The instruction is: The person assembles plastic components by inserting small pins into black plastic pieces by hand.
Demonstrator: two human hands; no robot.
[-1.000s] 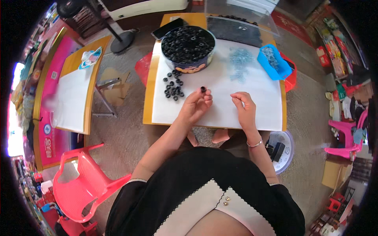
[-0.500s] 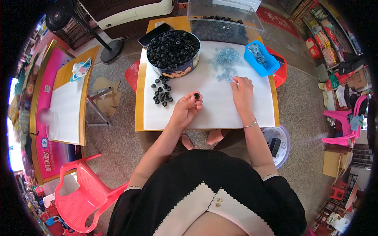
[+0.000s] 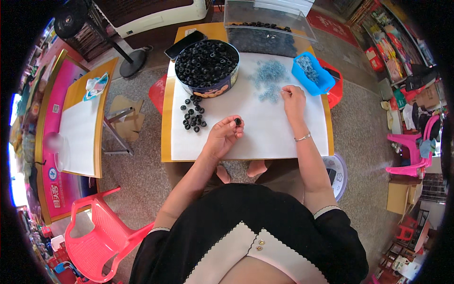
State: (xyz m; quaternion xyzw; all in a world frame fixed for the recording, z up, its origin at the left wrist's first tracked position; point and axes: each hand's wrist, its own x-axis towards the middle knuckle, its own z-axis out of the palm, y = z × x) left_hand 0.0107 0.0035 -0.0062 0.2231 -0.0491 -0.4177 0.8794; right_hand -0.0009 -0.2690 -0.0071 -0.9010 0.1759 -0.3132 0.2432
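Observation:
My left hand (image 3: 222, 137) is closed near the front edge of the table, palm turned up. Between its thumb and fingertips is a small black ring-shaped part (image 3: 238, 122) with a hole in its middle. My right hand (image 3: 295, 103), thumb and fingers pinched together, is beside the loose pile of small clear bluish pieces (image 3: 269, 72). Whatever is in that pinch is too small to make out. Several black ring parts (image 3: 193, 116) lie loose left of my left hand. Behind them, a round tub (image 3: 215, 90) is heaped with more of the same.
A blue plastic basket (image 3: 326, 85) of clear pieces stands at the table's right edge. A transparent bin (image 3: 265, 40) with black parts is at the back, and a phone (image 3: 184, 45) lies beside the tub. Red stools (image 3: 336, 90) flank the white-covered table (image 3: 250, 146).
My right hand has shifted slightly away from me and to the right beside the clear pieces. My left hand has come slightly nearer, still holding the black ring part.

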